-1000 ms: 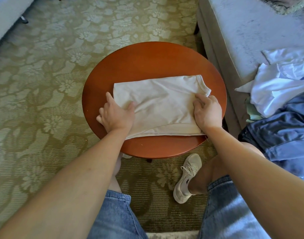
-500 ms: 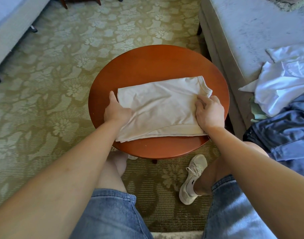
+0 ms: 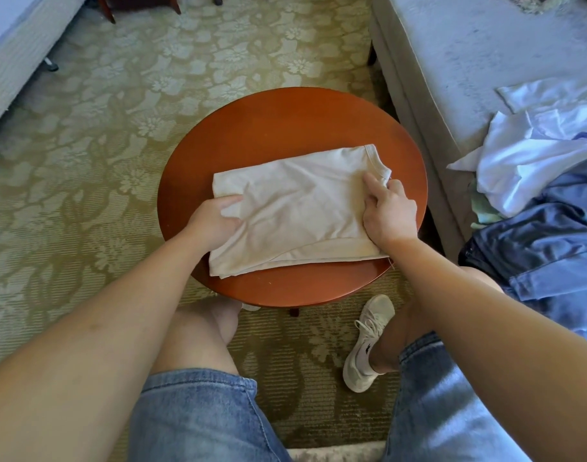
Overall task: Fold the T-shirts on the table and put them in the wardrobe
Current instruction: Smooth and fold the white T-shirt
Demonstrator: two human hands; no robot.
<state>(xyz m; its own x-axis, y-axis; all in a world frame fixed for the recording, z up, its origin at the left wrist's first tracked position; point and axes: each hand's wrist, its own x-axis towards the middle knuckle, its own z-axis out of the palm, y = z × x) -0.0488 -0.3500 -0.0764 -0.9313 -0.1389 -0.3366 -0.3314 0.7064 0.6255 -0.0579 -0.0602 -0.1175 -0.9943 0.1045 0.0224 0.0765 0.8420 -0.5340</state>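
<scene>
Now | round table (image 3: 285, 121) on floral carpet (image 3: 152, 78) | left hand (image 3: 212, 221), right hand (image 3: 390, 215) grip folded T-shirt (image 3: 302, 201)

The beige T-shirt (image 3: 298, 208) is seen as soft, matt, creased cloth, laid on a round table (image 3: 285, 121) of smooth reddish wood with a low varnished sheen. At 10 o'clock the carpet (image 3: 118, 128) is woven matt with a ribbed flower pattern. At 2 o'clock the sofa (image 3: 468, 61) is covered in dull napped fabric.

left hand (image 3: 215, 221) now curled, gripping left edge of T-shirt (image 3: 302, 201), right hand (image 3: 390, 215) shifted toward collar (image 3: 378, 161)
</scene>
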